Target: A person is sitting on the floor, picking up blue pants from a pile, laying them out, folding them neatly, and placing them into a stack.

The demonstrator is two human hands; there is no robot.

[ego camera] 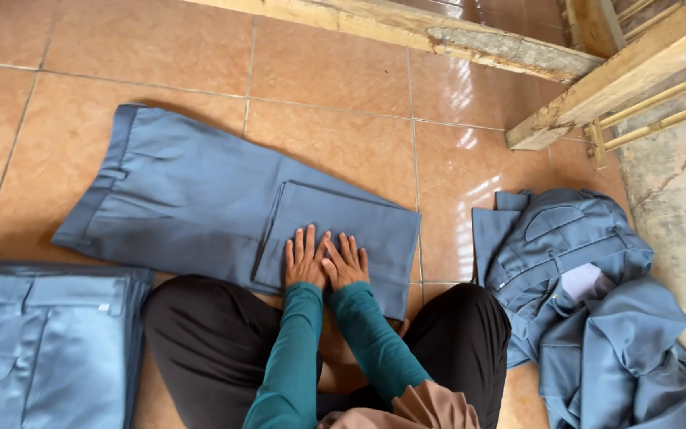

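Fingers (305, 245) spread flat — left hand (305, 262) and right hand (346, 264) side by side pressing the folded leg of the blue-grey trousers (192, 199) on the tiled floor (335, 71), likely smoothing a fold — another fold toward the waistband seems next.

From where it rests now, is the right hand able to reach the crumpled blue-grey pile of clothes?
Probably yes: the right hand lies flat on the folded blue-grey trousers, with only bare floor tiles before the pile.

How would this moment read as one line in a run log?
hands: left hand and right hand flat, side by side | on: folded blue-grey cloth trousers | surface: orange tiled floor
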